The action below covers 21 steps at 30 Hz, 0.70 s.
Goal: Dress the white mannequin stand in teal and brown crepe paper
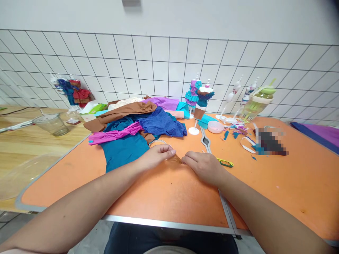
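Brown piece (176, 159); long axis slantwise between hands (158, 156) (203, 165)

Table (164, 201): open passage, near edge, middle. Obstacles: left hand (156, 155), right hand (203, 165), centre; heaped sheets (128, 143), far left corner.

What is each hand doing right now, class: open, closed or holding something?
Left hand: closed, holding one end of the brown piece.
Right hand: closed, pinching its other end.
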Tool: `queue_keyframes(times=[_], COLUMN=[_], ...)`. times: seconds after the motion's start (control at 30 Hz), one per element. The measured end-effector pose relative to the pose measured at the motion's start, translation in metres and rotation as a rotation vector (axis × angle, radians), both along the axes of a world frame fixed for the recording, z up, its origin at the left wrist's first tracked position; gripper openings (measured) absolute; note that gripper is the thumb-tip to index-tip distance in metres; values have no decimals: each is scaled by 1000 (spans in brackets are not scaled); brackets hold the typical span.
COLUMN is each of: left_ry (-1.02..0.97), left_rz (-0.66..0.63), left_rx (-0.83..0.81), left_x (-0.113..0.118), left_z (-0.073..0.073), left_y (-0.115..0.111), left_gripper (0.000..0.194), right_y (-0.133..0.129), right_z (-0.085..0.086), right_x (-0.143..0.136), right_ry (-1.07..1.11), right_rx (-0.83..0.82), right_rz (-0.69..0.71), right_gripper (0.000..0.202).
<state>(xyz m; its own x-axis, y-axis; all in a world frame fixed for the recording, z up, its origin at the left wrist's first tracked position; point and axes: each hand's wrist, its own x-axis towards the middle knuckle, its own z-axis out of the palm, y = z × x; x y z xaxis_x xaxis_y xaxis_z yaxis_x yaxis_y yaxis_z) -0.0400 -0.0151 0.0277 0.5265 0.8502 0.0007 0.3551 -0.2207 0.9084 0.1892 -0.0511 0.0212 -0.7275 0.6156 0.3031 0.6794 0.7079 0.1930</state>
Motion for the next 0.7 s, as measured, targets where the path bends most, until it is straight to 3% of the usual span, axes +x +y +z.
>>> queue_keyframes(times=[0.07, 0.13, 0.33, 0.5, 0.7], left_ry=[-110, -203, -292, -253, -155], left_rz=[25, 25, 65, 111, 122], left_rx=[-59, -120, -237, -304, -191], left_x=[3, 8, 15, 12, 11], left_z=[-3, -8, -12, -4, -8], left_y=[-1, -4, -11, -10, -6], left_gripper=[40, 59, 91, 51, 35], right_y=[-1, -1, 4, 2, 1], right_z=[0, -1, -1, -2, -3], right_x=[-2, -3, 2, 0, -5], right_ry=[76, 147, 219, 171, 185], right_rx=[14, 23, 64, 91, 71], right_rz=[-116, -196, -307, -286, -312], right_gripper=[28, 29, 31, 30, 36])
